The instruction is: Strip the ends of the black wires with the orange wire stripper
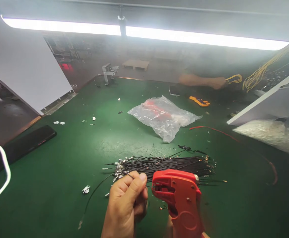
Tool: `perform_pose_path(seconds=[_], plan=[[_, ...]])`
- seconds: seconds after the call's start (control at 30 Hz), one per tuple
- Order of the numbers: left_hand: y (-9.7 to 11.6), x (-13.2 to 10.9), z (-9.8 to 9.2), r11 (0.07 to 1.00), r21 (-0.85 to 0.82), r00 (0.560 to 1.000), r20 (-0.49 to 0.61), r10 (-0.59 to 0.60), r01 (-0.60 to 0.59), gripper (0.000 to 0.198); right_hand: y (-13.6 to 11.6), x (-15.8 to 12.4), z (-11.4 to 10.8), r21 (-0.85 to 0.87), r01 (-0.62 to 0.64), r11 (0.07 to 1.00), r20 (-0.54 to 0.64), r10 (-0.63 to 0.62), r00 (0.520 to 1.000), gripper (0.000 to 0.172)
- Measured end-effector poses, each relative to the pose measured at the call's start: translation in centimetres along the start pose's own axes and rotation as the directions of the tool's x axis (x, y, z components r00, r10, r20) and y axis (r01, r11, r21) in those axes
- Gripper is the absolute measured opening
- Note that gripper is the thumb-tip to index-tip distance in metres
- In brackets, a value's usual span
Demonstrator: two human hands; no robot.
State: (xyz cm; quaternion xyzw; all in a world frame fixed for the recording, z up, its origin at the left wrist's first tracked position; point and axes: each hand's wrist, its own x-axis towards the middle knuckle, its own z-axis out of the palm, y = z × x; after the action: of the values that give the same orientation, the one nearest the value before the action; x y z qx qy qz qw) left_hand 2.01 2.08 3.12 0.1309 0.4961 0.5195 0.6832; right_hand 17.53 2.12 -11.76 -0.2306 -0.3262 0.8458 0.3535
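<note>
My left hand [128, 200] pinches a thin black wire [95, 190] between thumb and forefinger. One length of this wire trails off to the left; its short end points into the jaws of a red wire stripper [184, 198]. My right hand [170, 228] is around the stripper's handle, mostly hidden behind it and by the lower edge of the view. Just beyond both hands lies a bundle of black wires [169, 165], with metal terminals at the left ends and bare copper at the right ends.
A clear plastic bag [164, 115] with red contents lies mid-table. Behind it are a yellow-orange hand tool [199, 101] and a phone-like flat object [174, 91]. A red wire [216, 129] curves at right. White connectors [86, 189] lie at left. Across the table, another person's arm [201, 81] reaches in.
</note>
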Motion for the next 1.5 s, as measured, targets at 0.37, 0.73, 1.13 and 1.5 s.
perform_pose_path(seconds=[0.37, 0.73, 1.13, 1.5], plan=[[-0.7, 0.3, -0.2, 0.986, 0.128, 0.987, -0.1, 0.122, -0.109, 0.052, -5.1, -3.1, 2.5, -0.11, -0.084, 0.99, 0.092, 0.094, 0.991, 0.027], [-0.6, 0.6, -0.3, 0.981, 0.148, 0.989, -0.056, 0.136, -0.126, 0.057, -4.2, -1.7, 0.9, -0.139, -0.105, 0.985, 0.052, 0.113, 0.992, 0.025], [-0.9, 0.5, -0.2, 0.963, 0.211, 0.974, -0.111, 0.196, -0.17, 0.058, -2.5, -1.4, -0.7, -0.135, -0.059, 0.989, -0.04, 0.054, 0.998, 0.024], [-1.1, 0.7, -0.9, 0.968, 0.16, 0.971, -0.111, 0.212, -0.193, 0.055, -4.0, -2.6, 0.3, -0.162, -0.06, 0.985, 0.043, 0.067, 0.997, 0.031]])
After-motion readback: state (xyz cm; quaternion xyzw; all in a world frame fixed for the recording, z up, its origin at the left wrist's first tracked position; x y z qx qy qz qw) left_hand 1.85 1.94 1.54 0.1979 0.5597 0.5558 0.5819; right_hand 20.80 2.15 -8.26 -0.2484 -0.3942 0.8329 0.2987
